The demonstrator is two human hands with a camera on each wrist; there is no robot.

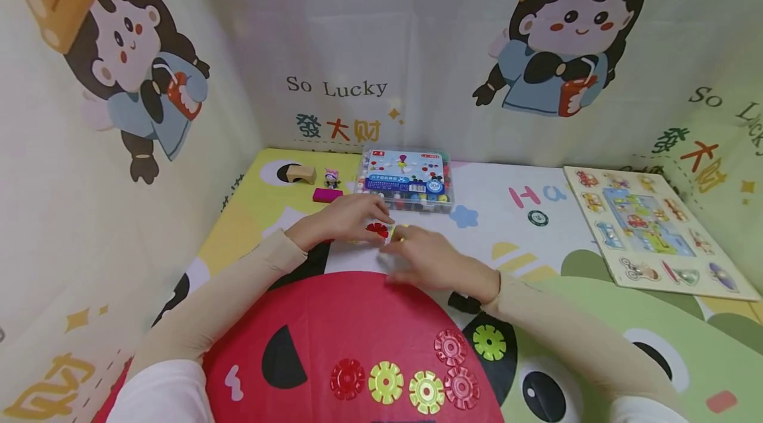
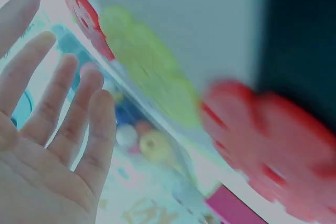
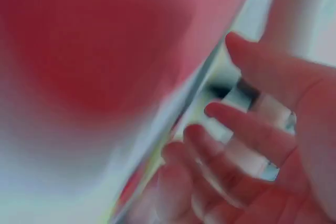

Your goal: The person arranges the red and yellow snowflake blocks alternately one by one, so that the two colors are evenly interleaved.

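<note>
Since the left hand [image 1: 354, 216] is spread and the right hand [image 1: 438, 261] loosely curved, I watch the red disc [image 1: 377, 230] between: 1 stray brush could knock it askew.

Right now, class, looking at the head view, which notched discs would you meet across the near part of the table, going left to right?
Red disc, yellow disc, second yellow disc, two red discs, lime-green disc.

Both arms [image 1: 238, 302] reach forward, left grip [image 1: 356, 217] nearly straight-fingered, right grip [image 1: 438, 261] with fingers slightly bent
</note>
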